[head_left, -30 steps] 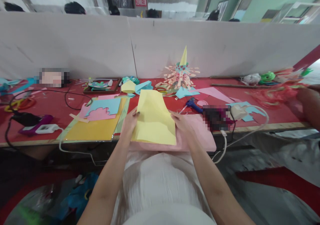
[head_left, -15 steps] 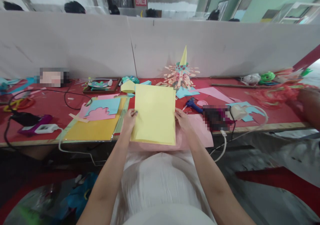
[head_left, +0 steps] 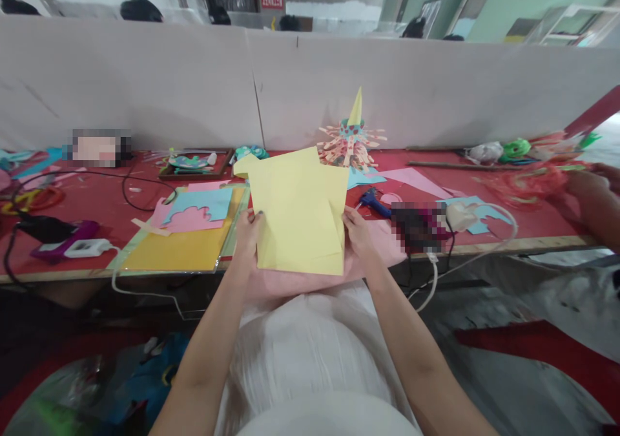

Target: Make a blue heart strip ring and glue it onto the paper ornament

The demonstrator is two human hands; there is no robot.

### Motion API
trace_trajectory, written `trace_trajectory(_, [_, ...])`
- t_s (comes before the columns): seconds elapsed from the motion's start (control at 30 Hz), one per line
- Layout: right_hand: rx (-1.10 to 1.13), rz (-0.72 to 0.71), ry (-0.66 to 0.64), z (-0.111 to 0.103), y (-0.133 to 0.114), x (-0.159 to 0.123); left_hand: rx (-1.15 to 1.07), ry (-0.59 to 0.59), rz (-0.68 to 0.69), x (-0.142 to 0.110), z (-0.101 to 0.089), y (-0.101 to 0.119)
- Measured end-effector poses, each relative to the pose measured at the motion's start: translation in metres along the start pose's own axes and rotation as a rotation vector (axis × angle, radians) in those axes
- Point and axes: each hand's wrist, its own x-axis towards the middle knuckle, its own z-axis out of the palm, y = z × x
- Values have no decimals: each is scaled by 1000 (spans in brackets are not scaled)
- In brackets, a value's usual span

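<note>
Between my two hands are several yellow paper sheets (head_left: pixel 298 216), raised over the table's front edge and fanned slightly out of line with each other. My left hand (head_left: pixel 249 232) pinches their left edge, thumb on the front. On the opposite edge, my right hand (head_left: pixel 357 229) grips the sheets with its fingers partly behind them. Beneath the sheets a larger pink paper (head_left: pixel 382 245) lies over the edge of the red table. Left of my left hand are an orange-yellow sheet pack (head_left: pixel 174 252) and cut pink and blue papers (head_left: pixel 201 207).
A paper cone model (head_left: pixel 353 135) stands near the white partition (head_left: pixel 169 81). Right of my hands lie a blue glue gun (head_left: pixel 372 201) and a white plug (head_left: pixel 462 216) with cables. Scissors (head_left: pixel 36 200) lie far left. Another person's hand (head_left: pixel 576 197) is at the right with red plastic.
The yellow sheets have gone from one squared stack to a fanned, skewed one, with a corner sticking up at the top. The other person's hand at the right has come further into view.
</note>
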Motion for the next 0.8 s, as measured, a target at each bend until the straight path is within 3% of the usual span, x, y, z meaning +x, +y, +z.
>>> trace_trajectory(0.17, [130, 101, -78, 1, -9, -4, 124, -16, -20, 5, 0, 1])
trace_trajectory(0.3, [227, 223, -145, 1, -15, -9, 103, -10, 7, 12, 0, -6])
trace_trajectory(0.57, [276, 269, -191, -3, -15, -10, 34, -28, -32, 19, 2, -17])
trace_trajectory(0.8, [351, 302, -169, -5, -13, -9, 257, -24, 32, 22, 1, -18])
